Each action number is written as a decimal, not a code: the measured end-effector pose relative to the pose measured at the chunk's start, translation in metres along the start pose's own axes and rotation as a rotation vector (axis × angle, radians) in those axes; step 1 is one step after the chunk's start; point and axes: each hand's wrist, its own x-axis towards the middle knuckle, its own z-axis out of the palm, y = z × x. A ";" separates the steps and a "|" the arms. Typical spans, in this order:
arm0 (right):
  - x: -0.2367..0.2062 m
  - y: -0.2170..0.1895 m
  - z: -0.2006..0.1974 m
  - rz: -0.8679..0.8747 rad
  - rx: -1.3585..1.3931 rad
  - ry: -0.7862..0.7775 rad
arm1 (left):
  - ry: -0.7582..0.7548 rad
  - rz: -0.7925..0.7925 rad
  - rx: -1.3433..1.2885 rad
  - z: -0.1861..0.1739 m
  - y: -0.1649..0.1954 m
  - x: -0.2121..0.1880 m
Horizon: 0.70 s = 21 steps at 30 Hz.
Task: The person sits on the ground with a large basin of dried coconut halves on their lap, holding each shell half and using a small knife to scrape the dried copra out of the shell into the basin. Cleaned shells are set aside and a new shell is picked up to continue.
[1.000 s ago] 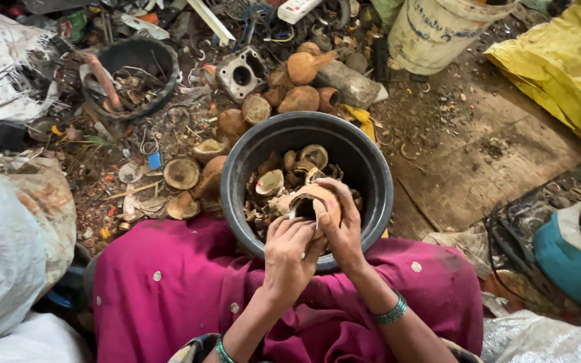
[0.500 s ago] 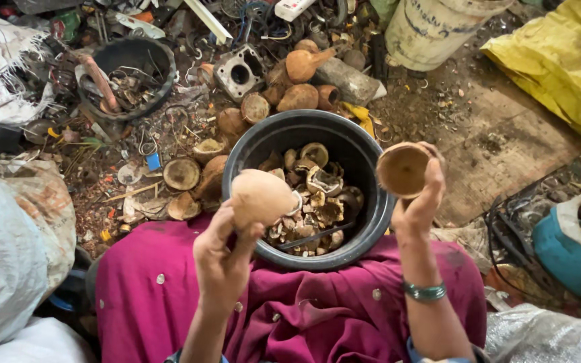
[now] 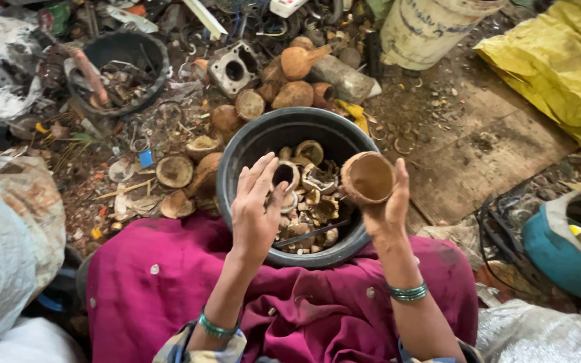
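— Since half a second back, the left hand has let go of the pale rounded piece it held up; now its fingers are spread open and empty, hovering over the black tub. What else shifted?

— Over to the right, the right hand has come in lower and nearer the tub, with the coconut shell half tipped so its hollow faces up toward the camera. Its fingers are curled around the shell's back, thumb along the right edge, holding firmly as far as I can see.

— Where could this go wrong?

— Left of the open fingers, loose shell halves lie on the littered floor; a careless sweep might knock more out. Beneath those fingers the tub is heaped with broken shell pieces, and what looks like a dark blade lies among them, just below and right of the palm. Reaching in blind risks a cut.

— And the held shell?

— I'd judge it could slip, since the grip is one-handed on a curved surface above the tub rim.
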 end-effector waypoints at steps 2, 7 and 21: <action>-0.004 0.003 -0.001 0.116 0.068 -0.063 | -0.032 -0.060 -0.057 0.000 0.005 -0.009; -0.008 0.039 -0.009 0.301 0.135 -0.312 | -0.244 -0.368 -0.923 0.014 0.016 -0.036; -0.045 0.057 0.011 0.265 -0.893 -0.910 | 0.437 0.205 0.311 -0.152 -0.041 -0.037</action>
